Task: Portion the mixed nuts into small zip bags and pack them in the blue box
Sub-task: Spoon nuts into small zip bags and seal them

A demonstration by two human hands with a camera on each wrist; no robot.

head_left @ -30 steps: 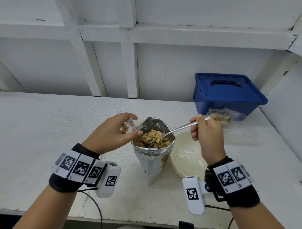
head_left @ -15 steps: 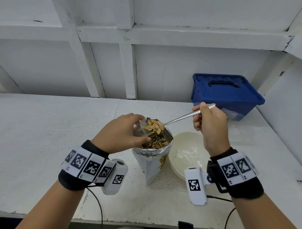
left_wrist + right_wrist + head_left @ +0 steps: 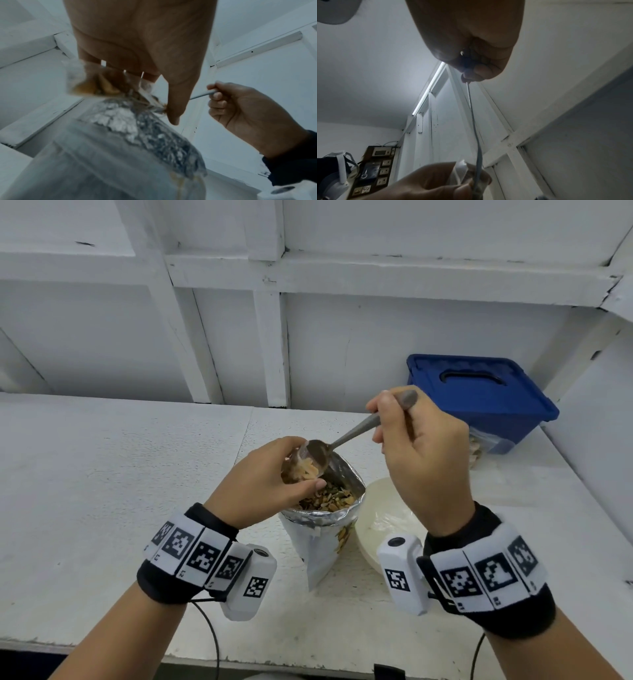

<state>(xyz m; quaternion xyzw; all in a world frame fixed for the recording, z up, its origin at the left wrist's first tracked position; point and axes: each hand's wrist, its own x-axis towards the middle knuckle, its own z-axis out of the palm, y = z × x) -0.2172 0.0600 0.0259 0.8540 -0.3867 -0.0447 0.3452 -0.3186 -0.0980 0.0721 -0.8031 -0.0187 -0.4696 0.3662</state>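
Small zip bag (image 3: 303, 465): thin clear film, floppy, nearly weightless apart from the few nuts already in it. It looks slippery and will fold shut if let go. Best taken at the mouth edge, walls pinched apart so the opening stays round; a hold lower down would squeeze the nuts back out.

Left hand (image 3: 263, 484): grip curled round the bag's mouth, thumb on the near side, fingers on the far side, holding it open and tilted toward the spoon. From the left wrist view the bag (image 3: 89, 83) hangs below the fingers with pale nuts pooled in its bottom corner. The bag sits directly above the open foil nut pouch (image 3: 323, 522), so spills should drop back in.

Right hand (image 3: 421, 453): grip closed round the handle of the metal spoon (image 3: 342, 440), handle end sticking out past the knuckles at 12 o'clock. The spoon is rigid and smooth; its bowl is tipped into the bag mouth. Whether it has fully emptied cannot be told.

Nuts (image 3: 325, 498) in the pouch: loose, hard, apt to roll, some brittle. The pouch stands upright on the white surface (image 3: 102, 474); crinkled foil, light, probably tips easily if knocked.

Cream bowl (image 3: 376, 515) touches or nearly touches the pouch at 3 o'clock. Blue box (image 3: 479, 395), lid on, lies at 1 o'clock, well apart; filled bags (image 3: 478, 445) lie against its front.
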